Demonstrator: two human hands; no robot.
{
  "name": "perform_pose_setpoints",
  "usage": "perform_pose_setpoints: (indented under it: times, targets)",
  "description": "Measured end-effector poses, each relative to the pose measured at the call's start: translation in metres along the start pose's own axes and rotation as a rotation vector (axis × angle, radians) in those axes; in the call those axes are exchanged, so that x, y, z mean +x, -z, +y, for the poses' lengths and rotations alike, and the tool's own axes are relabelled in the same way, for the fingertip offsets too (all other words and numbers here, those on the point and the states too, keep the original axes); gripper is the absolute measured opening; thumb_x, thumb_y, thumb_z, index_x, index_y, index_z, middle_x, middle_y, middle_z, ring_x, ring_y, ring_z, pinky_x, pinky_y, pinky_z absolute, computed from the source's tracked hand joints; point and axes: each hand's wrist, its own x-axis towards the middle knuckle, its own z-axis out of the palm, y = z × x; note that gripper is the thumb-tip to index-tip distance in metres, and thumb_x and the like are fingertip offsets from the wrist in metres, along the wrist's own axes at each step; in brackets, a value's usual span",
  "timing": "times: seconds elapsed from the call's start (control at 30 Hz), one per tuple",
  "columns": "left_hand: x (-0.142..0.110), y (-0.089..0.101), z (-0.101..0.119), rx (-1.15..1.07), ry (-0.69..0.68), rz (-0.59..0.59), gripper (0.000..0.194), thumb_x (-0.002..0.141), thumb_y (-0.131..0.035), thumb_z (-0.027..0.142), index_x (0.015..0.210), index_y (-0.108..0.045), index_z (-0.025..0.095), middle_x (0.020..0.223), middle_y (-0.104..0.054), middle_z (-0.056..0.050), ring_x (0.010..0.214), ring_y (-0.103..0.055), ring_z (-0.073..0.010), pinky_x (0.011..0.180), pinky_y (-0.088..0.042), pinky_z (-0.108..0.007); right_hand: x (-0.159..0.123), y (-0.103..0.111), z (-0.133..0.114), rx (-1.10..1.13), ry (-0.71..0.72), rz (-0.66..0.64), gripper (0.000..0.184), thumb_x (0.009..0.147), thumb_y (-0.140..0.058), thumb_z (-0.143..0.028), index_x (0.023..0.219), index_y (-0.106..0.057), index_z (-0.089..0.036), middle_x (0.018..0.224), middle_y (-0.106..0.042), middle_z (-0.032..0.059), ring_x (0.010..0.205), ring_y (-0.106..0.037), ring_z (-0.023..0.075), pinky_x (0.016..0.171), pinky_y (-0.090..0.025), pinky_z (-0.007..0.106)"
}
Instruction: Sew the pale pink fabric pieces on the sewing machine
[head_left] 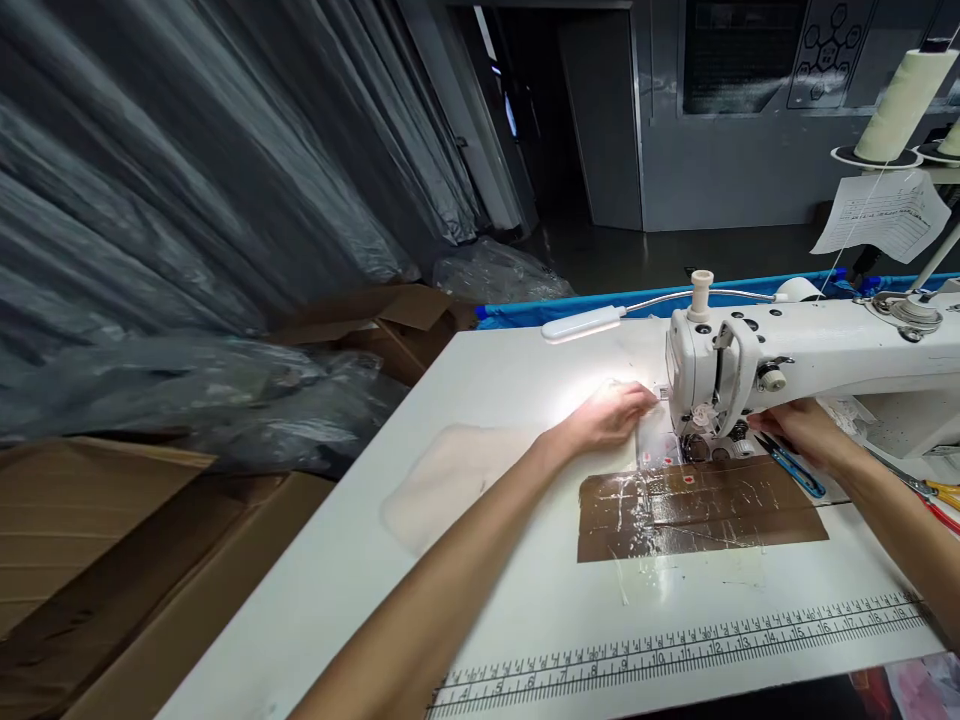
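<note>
Clock centred on the needle area (709, 440), as seen from the head. Table (495, 385), white, spreading below and leftward. White sewing machine (817, 350) is standing on it, its arm running out toward 2 and 3 o'clock. Printed ruler strip (675, 655) is crossing the table near its front edge, at 6. Brown tape (697, 515), scuffed and shiny, is covering the tabletop at 6 too, closer in.

Left hand (609, 415) is sitting between 9 and 10, just beside the machine's front end. Its fingers are bunching close together, tips pointing to 3; cannot tell whether they are pinching anything. The needle area is lying at 4 from those tips.

Right hand (802, 430) is showing at 3, under the machine's arm. Its fingertips are partly hiding there; cannot tell their grip. The needle area is lying at 9 from them.

Lamp (583, 324) is glowing at 10. Blue snips (793, 468) are lying between 3 and 4, just below the right hand.
</note>
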Motion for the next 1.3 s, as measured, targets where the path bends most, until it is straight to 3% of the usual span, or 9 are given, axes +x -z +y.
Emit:
perform_pose_setpoints:
  times: [0.13, 0.27, 0.4, 0.5, 0.67, 0.8, 1.03, 1.17, 1.3]
  targets:
    - [-0.004, 0.0, 0.016, 0.233, 0.011, -0.076, 0.022, 0.088, -0.054, 0.031, 0.095, -0.07, 0.018, 0.1, -0.067, -0.013, 0.091, -0.062, -0.0265, 0.092, -0.043, -0.039, -0.055, 0.04, 0.009, -0.277, -0.002, 0.061, 0.032, 0.092, -0.051, -0.04, 0.106, -0.072, -0.021, 0.1, -0.075, 0.0095, 0.09, -0.072, 0.0267, 0.078, -0.061, 0.04]
    - [-0.008, 0.006, 0.018, 0.382, 0.039, -0.104, 0.024, 0.086, -0.054, 0.035, 0.088, -0.07, 0.017, 0.083, -0.065, -0.012, 0.078, -0.062, -0.0277, 0.084, -0.044, -0.042, -0.087, 0.05, 0.007, -0.528, 0.164, 0.068, 0.035, 0.093, -0.043, -0.032, 0.107, -0.071, -0.017, 0.105, -0.074, 0.0106, 0.093, -0.07, 0.0257, 0.086, -0.058, 0.04]
    - [-0.02, 0.007, 0.014, 0.106, 0.145, -0.013, 0.029, 0.084, -0.06, 0.036, 0.108, -0.07, 0.023, 0.074, -0.068, -0.003, 0.072, -0.061, -0.0232, 0.073, -0.044, -0.034, -0.09, 0.04, 0.013, -0.716, 0.219, -0.027, 0.04, 0.097, -0.04, -0.034, 0.118, -0.068, -0.013, 0.106, -0.071, 0.0142, 0.098, -0.068, 0.0275, 0.085, -0.057, 0.041]
    - [-0.035, 0.005, 0.015, -0.231, 0.215, 0.049, 0.047, 0.082, -0.065, 0.042, 0.123, -0.065, 0.02, 0.076, -0.071, -0.002, 0.071, -0.062, -0.02, 0.07, -0.046, -0.032, -0.088, 0.032, 0.024, -0.846, 0.251, 0.0, 0.043, 0.098, -0.04, -0.038, 0.119, -0.067, -0.012, 0.101, -0.07, 0.0161, 0.092, -0.067, 0.0298, 0.078, -0.056, 0.042]
    - [-0.05, 0.001, 0.015, -0.629, 0.264, 0.061, 0.062, 0.078, -0.072, 0.041, 0.131, -0.059, 0.011, 0.079, -0.072, -0.004, 0.076, -0.067, -0.0172, 0.08, -0.052, -0.034, -0.089, 0.026, 0.027, -0.983, 0.246, 0.081, 0.042, 0.097, -0.037, -0.039, 0.097, -0.073, -0.017, 0.087, -0.071, 0.0145, 0.071, -0.065, 0.028, 0.053, -0.045, 0.035]
    - [-0.052, 0.001, 0.013, -0.725, 0.276, 0.05, 0.066, 0.076, -0.074, 0.035, 0.134, -0.056, 0.01, 0.085, -0.074, -0.007, 0.08, -0.069, -0.0178, 0.08, -0.055, -0.034, -0.094, 0.017, 0.01, -0.755, 0.124, 0.13, 0.04, 0.094, -0.037, -0.046, 0.078, -0.064, -0.021, 0.067, -0.066, 0.0075, 0.051, -0.056, 0.0202, 0.046, -0.04, 0.031]
    - [-0.052, 0.0, 0.019, -0.857, 0.297, 0.024, 0.066, 0.074, -0.078, 0.03, 0.133, -0.056, 0.01, 0.085, -0.076, -0.008, 0.083, -0.072, -0.019, 0.082, -0.057, -0.037, -0.103, -0.01, -0.014, -0.204, -0.002, -0.183, 0.032, 0.094, -0.045, -0.051, 0.083, -0.055, -0.022, 0.059, -0.056, -0.0005, 0.05, -0.051, 0.0141, 0.047, -0.041, 0.025]
    - [-0.048, -0.012, 0.03, -0.973, 0.294, -0.012, 0.065, 0.071, -0.08, 0.028, 0.13, -0.057, 0.012, 0.083, -0.075, -0.005, 0.082, -0.072, -0.0181, 0.081, -0.056, -0.035, -0.099, -0.032, -0.021, -0.174, 0.058, -0.276, 0.016, 0.091, -0.044, -0.038, 0.092, -0.047, -0.022, 0.075, -0.064, 0.0033, 0.06, -0.057, 0.0153, 0.055, -0.046, 0.027]
    - [-0.042, -0.027, 0.04, -1.023, 0.324, 0.004, 0.07, 0.071, -0.082, 0.029, 0.132, -0.054, 0.012, 0.082, -0.076, -0.004, 0.079, -0.071, -0.0187, 0.078, -0.057, -0.036, -0.083, -0.053, -0.03, -0.292, 0.118, -0.216, 0.016, 0.092, -0.037, -0.034, 0.096, -0.046, -0.021, 0.066, -0.059, 0.0006, 0.055, -0.054, 0.0161, 0.054, -0.042, 0.028]
